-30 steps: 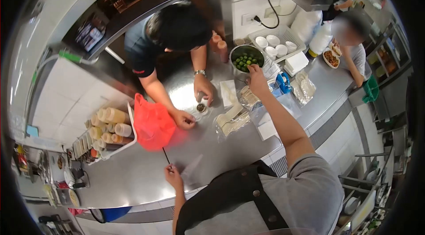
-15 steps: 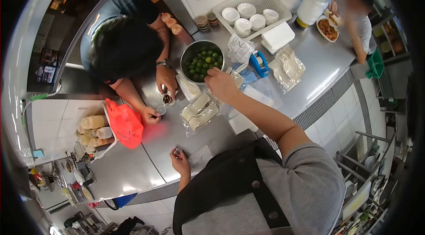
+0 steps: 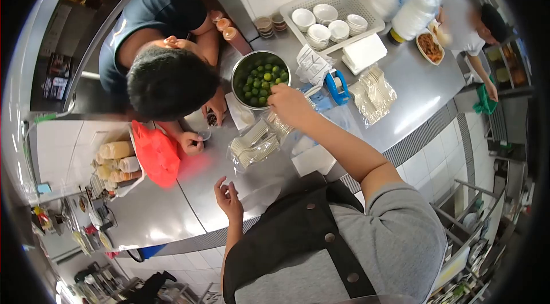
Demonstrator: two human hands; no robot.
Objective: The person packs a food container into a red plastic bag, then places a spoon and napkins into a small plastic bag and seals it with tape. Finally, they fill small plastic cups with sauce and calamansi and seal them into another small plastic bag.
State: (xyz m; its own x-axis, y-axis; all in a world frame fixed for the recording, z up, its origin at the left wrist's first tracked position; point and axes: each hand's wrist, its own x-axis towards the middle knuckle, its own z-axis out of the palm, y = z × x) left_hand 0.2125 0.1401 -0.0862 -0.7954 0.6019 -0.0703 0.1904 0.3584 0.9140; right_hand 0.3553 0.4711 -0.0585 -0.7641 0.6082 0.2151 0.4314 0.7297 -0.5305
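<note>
right hand (image 3: 290, 106): we saw it at the near rim of the pot, fingers bunched and dipped; whether they pinched a fruit, we could not tell.
left hand (image 3: 230, 199): we noted it above the steel counter (image 3: 154, 221), palm half turned up, fingers parted and slightly curled.
green fruits (image 3: 260, 81): we found them heaped inside the steel pot (image 3: 250, 58), beside the right hand's fingertips.
cutlery bag (image 3: 252, 146): we recorded it on the counter between pot and left hand, clear, with pale cutlery inside.
tape dispenser (image 3: 337, 88): we listed it as blue, right of the pot.
basket (image 3: 372, 15): we logged it behind the dispenser, bearing white bowls (image 3: 326, 13).
co-worker's hands (image 3: 192, 142): we observed them across the counter, near a small dark-filled cup (image 3: 212, 119).
red bag (image 3: 153, 156): we entered it at the counter's left.
</note>
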